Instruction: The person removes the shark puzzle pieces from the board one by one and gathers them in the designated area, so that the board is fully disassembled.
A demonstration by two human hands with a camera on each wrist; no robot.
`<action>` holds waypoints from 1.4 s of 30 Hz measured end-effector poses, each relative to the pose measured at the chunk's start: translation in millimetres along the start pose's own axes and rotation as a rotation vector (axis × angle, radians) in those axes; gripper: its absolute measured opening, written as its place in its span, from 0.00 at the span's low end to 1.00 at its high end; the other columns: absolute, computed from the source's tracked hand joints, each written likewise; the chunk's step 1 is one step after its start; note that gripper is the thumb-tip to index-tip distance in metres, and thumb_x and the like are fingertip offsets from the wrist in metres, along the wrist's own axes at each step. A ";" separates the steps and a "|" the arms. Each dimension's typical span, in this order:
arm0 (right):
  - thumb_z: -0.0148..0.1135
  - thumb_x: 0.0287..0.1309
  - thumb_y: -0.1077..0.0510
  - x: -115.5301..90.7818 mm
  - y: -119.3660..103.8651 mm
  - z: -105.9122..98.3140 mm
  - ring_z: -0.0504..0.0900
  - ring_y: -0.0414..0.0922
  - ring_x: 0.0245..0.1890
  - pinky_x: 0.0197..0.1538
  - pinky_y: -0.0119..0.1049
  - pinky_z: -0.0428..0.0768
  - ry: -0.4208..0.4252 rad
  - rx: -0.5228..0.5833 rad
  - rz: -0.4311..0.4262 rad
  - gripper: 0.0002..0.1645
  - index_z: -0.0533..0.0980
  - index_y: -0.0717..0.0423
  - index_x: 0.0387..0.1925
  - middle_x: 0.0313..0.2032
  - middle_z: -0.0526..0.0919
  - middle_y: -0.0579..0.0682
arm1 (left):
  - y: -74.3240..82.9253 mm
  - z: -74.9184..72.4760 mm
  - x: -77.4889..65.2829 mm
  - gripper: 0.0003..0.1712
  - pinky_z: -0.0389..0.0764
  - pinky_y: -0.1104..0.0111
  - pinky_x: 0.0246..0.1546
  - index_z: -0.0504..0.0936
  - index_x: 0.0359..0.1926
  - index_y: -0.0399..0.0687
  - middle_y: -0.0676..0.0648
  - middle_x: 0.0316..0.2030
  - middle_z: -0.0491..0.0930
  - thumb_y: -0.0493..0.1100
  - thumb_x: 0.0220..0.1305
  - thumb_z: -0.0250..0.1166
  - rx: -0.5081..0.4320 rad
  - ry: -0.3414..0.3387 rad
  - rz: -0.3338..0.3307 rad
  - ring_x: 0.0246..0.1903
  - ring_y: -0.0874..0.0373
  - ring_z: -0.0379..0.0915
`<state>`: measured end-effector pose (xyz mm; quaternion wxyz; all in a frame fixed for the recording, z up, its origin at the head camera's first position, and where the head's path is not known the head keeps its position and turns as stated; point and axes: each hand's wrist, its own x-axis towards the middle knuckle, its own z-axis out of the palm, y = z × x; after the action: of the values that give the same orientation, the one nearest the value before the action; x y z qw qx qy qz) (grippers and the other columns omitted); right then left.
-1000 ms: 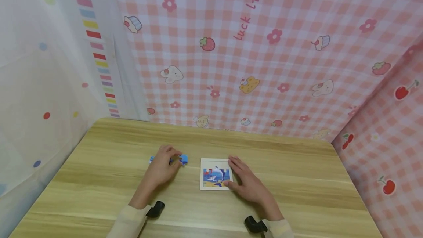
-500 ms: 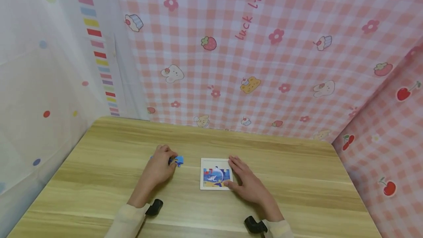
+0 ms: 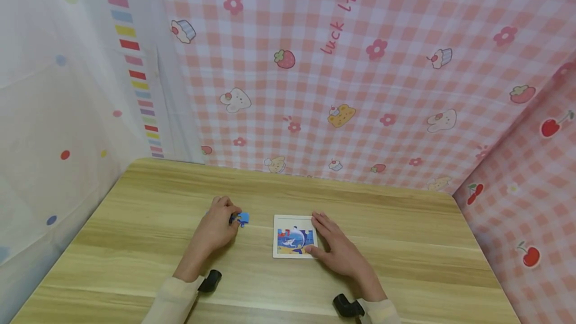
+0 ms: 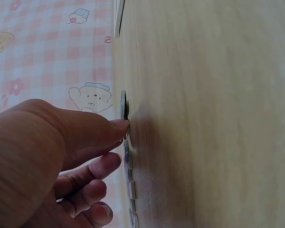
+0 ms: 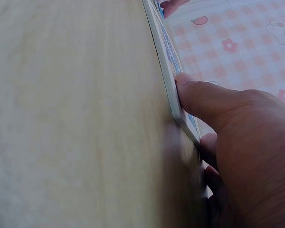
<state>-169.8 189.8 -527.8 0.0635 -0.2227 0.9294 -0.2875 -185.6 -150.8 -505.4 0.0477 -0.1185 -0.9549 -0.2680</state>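
My left hand (image 3: 214, 224) is at the left part of the table, thumb and fingertips pinching the left side of a blue jigsaw piece (image 3: 243, 218). In the left wrist view that piece (image 4: 123, 102) is seen edge-on at the thumb tip, close over the wood; the index fingertip is hidden. A white-framed jigsaw board (image 3: 294, 220) lies flat at the centre, partly filled with a blue sea picture. My right hand (image 3: 338, 249) grips its right side. The right wrist view shows the thumb (image 5: 197, 92) on the board's face and the other fingers by its edge.
More jigsaw pieces (image 4: 129, 168) lie on the table under the left hand, mostly hidden by it in the head view. The wooden table (image 3: 382, 224) ends at a pink checked cloth (image 3: 315, 89) behind. Black wrist mounts (image 3: 210, 281) sit at both sleeves.
My left hand has drawn back slightly to the left, and the blue jigsaw piece has shifted left with it. The right hand and the board have stayed in place.
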 end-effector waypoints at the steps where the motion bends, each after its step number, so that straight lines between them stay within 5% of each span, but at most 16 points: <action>1: 0.66 0.65 0.40 -0.3 0.1 0.3 0.49 0.53 0.82 0.78 0.56 0.57 0.001 -0.001 0.000 0.48 0.60 0.55 0.78 0.80 0.56 0.50 | -0.1 0.1 0.0 0.14 0.79 0.56 0.44 0.87 0.49 0.35 0.42 0.44 0.78 0.33 0.62 0.68 -0.003 -0.005 -0.003 0.46 0.49 0.67; 15: 0.65 0.65 0.39 0.2 0.0 -2.2 0.49 0.53 0.82 0.78 0.57 0.56 0.012 0.003 0.014 0.49 0.58 0.54 0.79 0.81 0.54 0.50 | 2.3 1.1 6.3 0.17 0.79 0.59 0.44 0.86 0.53 0.36 0.43 0.47 0.78 0.34 0.64 0.65 -0.065 0.021 0.015 0.49 0.49 0.69; 25: 0.65 0.66 0.40 2.6 -3.9 -5.5 0.50 0.54 0.82 0.79 0.57 0.55 0.027 0.007 0.007 0.48 0.59 0.55 0.78 0.80 0.56 0.52 | 22.8 8.0 9.1 0.17 0.79 0.59 0.46 0.85 0.53 0.39 0.43 0.47 0.79 0.38 0.64 0.68 -0.159 0.037 0.022 0.47 0.51 0.73; 32: 0.68 0.65 0.45 2.8 -9.3 -3.6 0.53 0.55 0.81 0.78 0.55 0.58 0.071 -0.012 -0.045 0.45 0.64 0.57 0.76 0.79 0.60 0.53 | 40.6 19.8 5.5 0.16 0.81 0.56 0.50 0.86 0.53 0.41 0.45 0.48 0.81 0.40 0.65 0.70 -0.191 -0.011 0.018 0.48 0.50 0.75; 42: 0.66 0.66 0.43 2.1 -21.2 5.5 0.54 0.51 0.81 0.77 0.54 0.59 0.014 -0.034 -0.067 0.44 0.63 0.54 0.76 0.80 0.57 0.50 | 55.6 31.8 -2.2 0.17 0.80 0.54 0.53 0.86 0.51 0.39 0.45 0.46 0.81 0.39 0.61 0.72 -0.214 -0.044 0.070 0.48 0.51 0.76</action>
<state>-162.3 170.5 -520.4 0.0436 -0.2526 0.9266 -0.2750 -170.3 -88.6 -505.0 0.0234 -0.1622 -0.9170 -0.3637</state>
